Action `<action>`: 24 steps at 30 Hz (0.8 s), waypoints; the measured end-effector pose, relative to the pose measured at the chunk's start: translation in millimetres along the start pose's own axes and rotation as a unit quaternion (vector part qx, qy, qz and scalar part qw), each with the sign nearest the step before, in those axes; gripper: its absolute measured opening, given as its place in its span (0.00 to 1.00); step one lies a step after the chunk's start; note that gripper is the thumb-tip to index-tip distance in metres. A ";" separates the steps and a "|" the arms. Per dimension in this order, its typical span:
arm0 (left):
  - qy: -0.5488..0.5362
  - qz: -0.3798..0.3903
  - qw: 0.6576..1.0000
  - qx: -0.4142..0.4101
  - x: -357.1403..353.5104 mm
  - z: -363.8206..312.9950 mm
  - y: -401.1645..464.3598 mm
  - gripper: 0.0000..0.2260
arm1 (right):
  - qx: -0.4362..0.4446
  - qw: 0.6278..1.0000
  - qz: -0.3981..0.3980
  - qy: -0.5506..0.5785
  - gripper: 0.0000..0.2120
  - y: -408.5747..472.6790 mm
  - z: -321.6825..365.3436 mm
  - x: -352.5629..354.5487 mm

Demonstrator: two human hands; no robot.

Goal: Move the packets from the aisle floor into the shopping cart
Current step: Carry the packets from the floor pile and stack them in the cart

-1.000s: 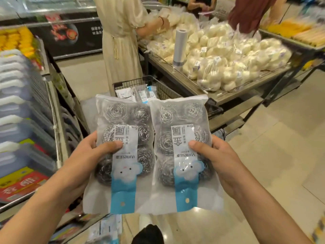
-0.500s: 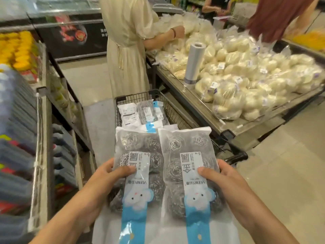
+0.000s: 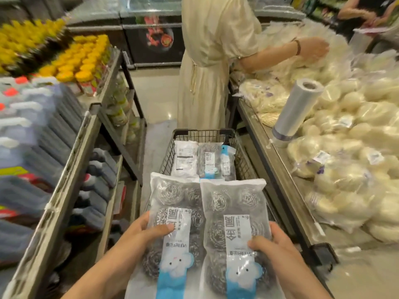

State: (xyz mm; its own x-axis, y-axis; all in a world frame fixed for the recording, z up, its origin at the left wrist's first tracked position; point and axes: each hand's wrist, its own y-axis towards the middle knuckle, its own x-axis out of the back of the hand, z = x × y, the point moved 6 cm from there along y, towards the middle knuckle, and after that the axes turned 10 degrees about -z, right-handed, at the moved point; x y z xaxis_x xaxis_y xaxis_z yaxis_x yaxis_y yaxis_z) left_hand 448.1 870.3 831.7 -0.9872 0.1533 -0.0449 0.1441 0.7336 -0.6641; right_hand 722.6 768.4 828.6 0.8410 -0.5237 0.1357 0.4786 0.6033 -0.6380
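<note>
Two packets of steel scourers are held side by side over the near end of a black wire shopping cart point(image 3: 241, 160). The left hand point(image 3: 140, 236) grips the left packet point(image 3: 172, 203), thumb pressed on its front label and fingers behind; the right hand point(image 3: 278, 249) grips the right packet point(image 3: 235, 203) the same way, its edge lapping the left one. Beyond the hands, three more packets point(image 3: 205, 160) lie in the cart. Farther ahead, a shopper in a cream dress point(image 3: 207, 67) stands at a table of bagged buns point(image 3: 349, 169).
</note>
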 end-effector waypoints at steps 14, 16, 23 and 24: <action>0.007 -0.023 0.997 -0.079 -22.1 -88.6 178.8 0.15 | 0.044 0.998 -0.026 -0.024 0.16 164.2 82.6 -45.4; 0.004 -0.043 0.994 -0.099 -25.0 -102.4 211.5 0.14 | 0.053 0.998 -0.044 -0.009 0.18 199.2 90.6 -53.0; 0.015 -0.088 0.982 -0.169 -51.1 -135.7 330.7 0.12 | 0.122 0.989 -0.078 0.032 0.17 329.4 133.5 -83.0; 0.018 -0.085 0.981 -0.173 -55.1 -135.1 350.6 0.13 | 0.131 0.987 -0.084 0.027 0.16 346.9 137.1 -86.6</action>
State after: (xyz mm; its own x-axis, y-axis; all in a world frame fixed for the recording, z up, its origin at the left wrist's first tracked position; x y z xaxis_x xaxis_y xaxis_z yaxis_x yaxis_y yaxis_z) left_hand 562.3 1208.5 702.2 -0.9968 0.0282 0.0753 -0.0014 0.9303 -0.3668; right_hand 850.4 1105.5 699.4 0.7332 -0.6566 0.1769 0.6645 0.6367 -0.3912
